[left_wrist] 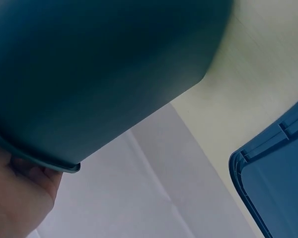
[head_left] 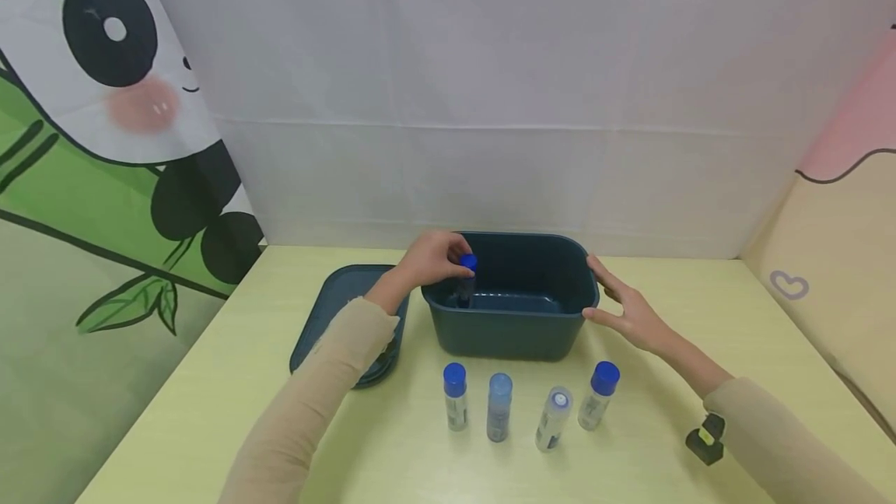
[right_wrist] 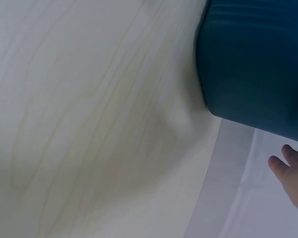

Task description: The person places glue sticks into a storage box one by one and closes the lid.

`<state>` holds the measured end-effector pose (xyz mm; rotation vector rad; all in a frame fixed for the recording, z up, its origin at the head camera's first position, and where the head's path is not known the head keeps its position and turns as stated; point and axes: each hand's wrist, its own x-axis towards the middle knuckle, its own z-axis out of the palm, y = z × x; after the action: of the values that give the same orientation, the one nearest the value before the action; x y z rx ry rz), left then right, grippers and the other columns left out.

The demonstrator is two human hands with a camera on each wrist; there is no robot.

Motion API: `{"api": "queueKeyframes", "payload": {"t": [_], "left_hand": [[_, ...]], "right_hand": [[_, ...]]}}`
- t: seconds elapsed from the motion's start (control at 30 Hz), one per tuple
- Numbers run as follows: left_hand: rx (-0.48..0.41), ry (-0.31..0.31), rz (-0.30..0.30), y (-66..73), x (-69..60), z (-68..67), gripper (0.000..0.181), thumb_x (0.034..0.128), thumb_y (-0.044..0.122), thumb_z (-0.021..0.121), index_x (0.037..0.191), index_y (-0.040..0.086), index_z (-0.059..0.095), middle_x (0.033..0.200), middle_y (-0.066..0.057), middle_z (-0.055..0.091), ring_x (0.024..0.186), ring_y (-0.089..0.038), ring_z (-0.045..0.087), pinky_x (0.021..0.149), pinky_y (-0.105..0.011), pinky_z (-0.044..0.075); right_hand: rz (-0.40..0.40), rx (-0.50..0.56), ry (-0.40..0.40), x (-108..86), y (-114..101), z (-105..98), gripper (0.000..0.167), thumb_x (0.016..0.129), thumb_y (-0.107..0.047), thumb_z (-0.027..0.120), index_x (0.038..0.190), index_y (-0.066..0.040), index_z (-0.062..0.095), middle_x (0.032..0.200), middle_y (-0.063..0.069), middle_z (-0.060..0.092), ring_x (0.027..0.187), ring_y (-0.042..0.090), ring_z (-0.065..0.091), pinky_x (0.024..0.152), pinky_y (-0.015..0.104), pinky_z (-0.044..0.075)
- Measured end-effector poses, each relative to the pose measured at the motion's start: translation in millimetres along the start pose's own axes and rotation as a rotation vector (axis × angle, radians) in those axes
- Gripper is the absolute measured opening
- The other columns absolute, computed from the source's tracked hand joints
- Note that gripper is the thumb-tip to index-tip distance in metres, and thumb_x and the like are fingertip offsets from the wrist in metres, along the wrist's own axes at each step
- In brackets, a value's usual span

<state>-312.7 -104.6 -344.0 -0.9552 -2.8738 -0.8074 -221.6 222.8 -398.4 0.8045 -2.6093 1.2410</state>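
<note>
A dark teal plastic bin (head_left: 504, 333) stands on the table. At its left end my left hand (head_left: 435, 259) reaches over the rim and pinches a small bottle (head_left: 467, 278) by its blue cap; the bottle's lower part is down inside the bin. In the left wrist view, my left hand (left_wrist: 25, 198) shows at the rim, with the bottle hidden behind the bin wall (left_wrist: 99, 89). My right hand (head_left: 633, 316) rests against the bin's right end, thumb and fingers spread and fairly straight. The right wrist view shows its fingertips (right_wrist: 278, 166) beside the bin (right_wrist: 258, 69).
Several small bottles stand in front of the bin: a blue-capped one (head_left: 456, 399), a light-blue-capped one (head_left: 499, 409), a pale-capped one (head_left: 553, 420) and another blue-capped one (head_left: 598, 397). A teal lid (head_left: 343, 294) lies left of the bin. A white cloth wall (head_left: 504, 99) rises behind.
</note>
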Motion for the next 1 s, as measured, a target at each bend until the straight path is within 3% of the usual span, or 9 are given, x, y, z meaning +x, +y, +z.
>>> {"api": "queueKeyframes", "payload": {"t": [0.43,0.8,1.0], "left_hand": [[-0.023,-0.034,-0.023,-2.3,2.5,3.9,0.030,0.0787,0.019,0.072,0.104,0.003,0.065,0.098,-0.009,0.066,0.086,-0.017,0.064,0.076,-0.026,0.052],[0.021,-0.052,-0.042,0.1,5.7,-1.3,0.032,0.0807,0.018,0.070,0.108,0.002,0.063,0.101,-0.011,0.066,0.089,-0.019,0.063,0.079,-0.029,0.051],[-0.024,-0.055,-0.051,-0.3,6.1,-2.9,0.039,0.0810,0.017,0.069,0.115,0.000,0.059,0.105,-0.012,0.064,0.092,-0.020,0.063,0.080,-0.030,0.051]], "right_hand": [[-0.011,0.004,0.003,-0.3,0.5,1.4,0.078,0.083,-0.012,0.063,0.145,-0.003,0.017,0.149,0.020,0.014,0.131,0.043,0.021,0.099,0.056,0.027],[-0.008,0.006,0.002,0.6,-0.5,0.5,0.079,0.083,-0.013,0.063,0.145,-0.004,0.016,0.149,0.019,0.013,0.132,0.042,0.022,0.099,0.055,0.027],[0.000,0.009,-0.001,0.5,-2.3,0.9,0.078,0.083,-0.013,0.063,0.145,-0.004,0.016,0.149,0.019,0.013,0.131,0.042,0.022,0.099,0.055,0.027]]}}
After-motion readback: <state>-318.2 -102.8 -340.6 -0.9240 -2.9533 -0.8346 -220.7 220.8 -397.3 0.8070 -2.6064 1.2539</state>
